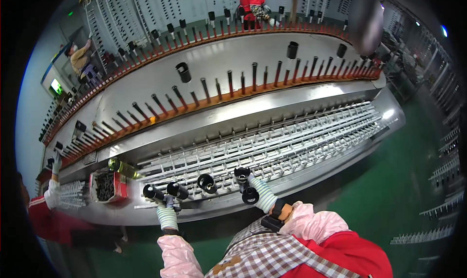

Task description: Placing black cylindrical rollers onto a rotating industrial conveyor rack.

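Black cups [207, 183] sit in a loose row along the near edge of silver metal racks [301, 144], which lie on a curved steel bench [204, 125]. The left hand [167, 209], in a striped glove, reaches up at the two leftmost cups; its fingers are partly bent close beneath them, but I cannot tell whether they grip either one. The right hand [262, 192], gloved the same way, is at the other end of the row, its fingers bent against the upper of two cups there, the second just below it; how tightly they close is hidden. Left of the racks, a red box [120, 184] holds small dark pieces [103, 186], with a green bottle [124, 168] lying just beside it. Farther left, a co-worker's gloved hand [56, 163] reaches toward upright pegs [73, 149].
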`<state>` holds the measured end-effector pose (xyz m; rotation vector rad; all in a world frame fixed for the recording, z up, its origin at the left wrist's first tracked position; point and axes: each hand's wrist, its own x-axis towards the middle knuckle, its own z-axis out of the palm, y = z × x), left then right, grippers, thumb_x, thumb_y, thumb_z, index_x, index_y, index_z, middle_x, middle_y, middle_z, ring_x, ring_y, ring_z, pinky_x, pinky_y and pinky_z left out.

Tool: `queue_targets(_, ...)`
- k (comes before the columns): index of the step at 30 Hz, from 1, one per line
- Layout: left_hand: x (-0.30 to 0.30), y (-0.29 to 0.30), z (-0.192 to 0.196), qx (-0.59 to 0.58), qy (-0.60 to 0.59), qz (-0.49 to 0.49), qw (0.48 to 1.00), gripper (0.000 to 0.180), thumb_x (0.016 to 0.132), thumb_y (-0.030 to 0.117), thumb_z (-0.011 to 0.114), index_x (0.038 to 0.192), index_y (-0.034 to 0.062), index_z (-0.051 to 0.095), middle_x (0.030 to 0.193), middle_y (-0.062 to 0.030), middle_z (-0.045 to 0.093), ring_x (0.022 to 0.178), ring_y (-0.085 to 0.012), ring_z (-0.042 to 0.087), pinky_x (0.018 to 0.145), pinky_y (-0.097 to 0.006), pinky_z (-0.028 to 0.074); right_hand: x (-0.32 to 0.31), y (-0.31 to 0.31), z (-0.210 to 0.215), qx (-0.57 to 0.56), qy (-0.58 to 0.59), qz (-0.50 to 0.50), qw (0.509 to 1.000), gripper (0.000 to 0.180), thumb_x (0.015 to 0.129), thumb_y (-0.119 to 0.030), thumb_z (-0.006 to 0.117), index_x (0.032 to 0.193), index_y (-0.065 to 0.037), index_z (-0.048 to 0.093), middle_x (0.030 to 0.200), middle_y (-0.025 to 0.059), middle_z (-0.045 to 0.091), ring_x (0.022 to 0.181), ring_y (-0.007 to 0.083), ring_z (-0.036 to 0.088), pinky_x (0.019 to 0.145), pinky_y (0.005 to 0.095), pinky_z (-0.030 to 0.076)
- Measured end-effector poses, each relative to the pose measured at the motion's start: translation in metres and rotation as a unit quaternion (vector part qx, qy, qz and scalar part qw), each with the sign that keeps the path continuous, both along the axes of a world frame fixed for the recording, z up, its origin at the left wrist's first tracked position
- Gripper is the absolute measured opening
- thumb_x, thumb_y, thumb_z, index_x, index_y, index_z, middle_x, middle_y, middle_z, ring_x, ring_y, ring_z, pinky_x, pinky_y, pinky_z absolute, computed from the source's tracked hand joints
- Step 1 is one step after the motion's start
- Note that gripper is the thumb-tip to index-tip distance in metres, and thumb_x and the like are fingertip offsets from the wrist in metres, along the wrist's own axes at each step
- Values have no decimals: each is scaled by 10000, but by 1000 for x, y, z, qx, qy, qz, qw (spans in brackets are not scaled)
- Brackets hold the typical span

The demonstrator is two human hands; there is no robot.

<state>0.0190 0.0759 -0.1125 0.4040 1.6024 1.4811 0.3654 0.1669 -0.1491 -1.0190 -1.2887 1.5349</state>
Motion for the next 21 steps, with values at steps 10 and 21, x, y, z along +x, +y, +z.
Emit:
queue_targets(10, -23, -13, -26, 2, 53, -10, 999, 107, 888, 142, 531, 826, 141, 444, 567, -1, 466, 381, -83, 369, 323, -226, 237, 47, 12, 74, -44, -211, -8, 976, 276, 880, -227, 555, 1088, -48, 532, 657, 77, 610, 457, 151, 538, 456, 319, 445)
queue_targets(21, 100, -19, 55, 98, 49, 229, 967, 239, 872, 197, 541, 982, -15, 546, 831, -121, 571, 712, -208, 511, 626, -321, 401, 174, 133, 131, 196, -233, 43, 952, 212, 851, -46, 502, 1038, -48, 603, 799, 89, 634, 642, 153, 585, 616, 283, 507)
